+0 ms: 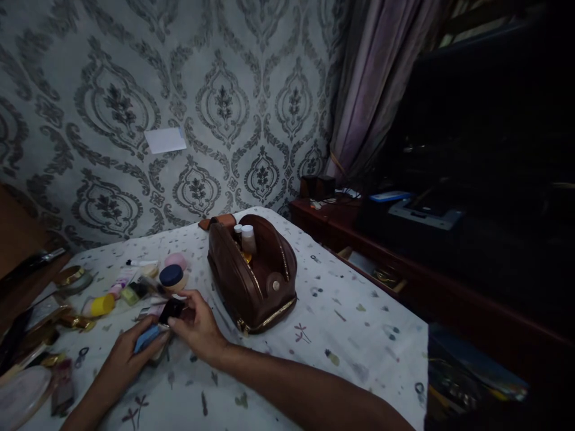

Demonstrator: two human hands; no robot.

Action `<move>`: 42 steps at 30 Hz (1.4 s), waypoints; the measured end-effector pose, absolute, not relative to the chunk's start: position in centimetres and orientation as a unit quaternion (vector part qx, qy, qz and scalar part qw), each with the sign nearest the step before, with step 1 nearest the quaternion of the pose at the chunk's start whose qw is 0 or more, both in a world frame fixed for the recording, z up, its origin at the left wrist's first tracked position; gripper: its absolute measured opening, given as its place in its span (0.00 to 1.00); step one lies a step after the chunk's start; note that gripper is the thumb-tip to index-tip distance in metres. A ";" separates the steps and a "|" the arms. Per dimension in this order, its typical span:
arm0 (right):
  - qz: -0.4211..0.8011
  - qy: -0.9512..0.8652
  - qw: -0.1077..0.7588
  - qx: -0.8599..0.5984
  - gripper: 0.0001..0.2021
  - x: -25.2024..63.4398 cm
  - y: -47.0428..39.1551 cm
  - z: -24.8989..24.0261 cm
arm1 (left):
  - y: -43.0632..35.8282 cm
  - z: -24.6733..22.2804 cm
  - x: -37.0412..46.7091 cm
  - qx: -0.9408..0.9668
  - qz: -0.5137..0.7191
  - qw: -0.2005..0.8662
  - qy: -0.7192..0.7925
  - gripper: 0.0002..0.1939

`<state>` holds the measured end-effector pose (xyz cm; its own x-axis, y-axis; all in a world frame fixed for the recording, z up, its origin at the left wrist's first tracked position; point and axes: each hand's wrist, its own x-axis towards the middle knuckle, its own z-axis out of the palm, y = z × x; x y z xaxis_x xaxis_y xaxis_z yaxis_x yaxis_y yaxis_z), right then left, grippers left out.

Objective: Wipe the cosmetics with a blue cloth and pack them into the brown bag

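Head view: your left fingers grip blue block, right fingers black box; brown leather bag rightward part-filled, cosmetics leftward loose.

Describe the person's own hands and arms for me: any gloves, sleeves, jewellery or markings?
The left hand and right hand are bare, without gloves. No sleeve shows on the left forearm or right forearm. I see no watch, bracelet or ring, and no markings stand out, though the dim light hides fine detail.

black item: squarish, held tilted | blue item: partly hidden, held, nearby
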<state>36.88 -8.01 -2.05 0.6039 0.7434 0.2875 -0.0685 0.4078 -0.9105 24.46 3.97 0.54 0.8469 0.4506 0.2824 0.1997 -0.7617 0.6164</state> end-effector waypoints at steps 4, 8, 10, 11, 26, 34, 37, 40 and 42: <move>0.278 -0.346 0.764 -0.469 0.18 36.9 -7.9 -2.1 | 3.2 0.2 24.3 0.929 0.202 0.255 0.178 0.20; 0.248 -0.390 0.711 -0.530 0.19 36.9 -8.6 -1.7 | 2.5 0.0 24.2 0.925 0.242 0.208 0.206 0.20; 0.245 -0.412 0.686 -0.548 0.22 36.9 -8.9 -1.5 | 2.3 -0.1 24.1 0.922 0.272 0.183 0.206 0.20; 0.246 -0.417 0.681 -0.550 0.23 36.9 -9.0 -1.5 | 2.3 -0.1 24.1 0.921 0.285 0.173 0.201 0.20; 0.368 -0.386 0.707 -0.464 0.27 37.3 -7.9 -2.0 | 1.1 1.5 24.4 0.809 0.393 0.371 0.230 0.23; 0.350 -0.515 0.638 -0.453 0.19 37.0 -8.7 -1.1 | 1.0 1.8 24.3 0.875 0.354 0.298 0.143 0.15; 0.334 -0.533 0.607 -0.485 0.22 36.7 -8.8 -1.0 | 1.1 2.0 24.3 0.874 0.360 0.281 0.169 0.12; 0.285 -0.543 0.588 -0.528 0.20 36.6 -8.7 -1.1 | 1.0 2.1 24.2 0.875 0.363 0.260 0.184 0.11; 0.264 -0.545 0.570 -0.555 0.17 36.5 -8.6 -1.2 | 1.0 2.1 24.2 0.875 0.367 0.244 0.198 0.11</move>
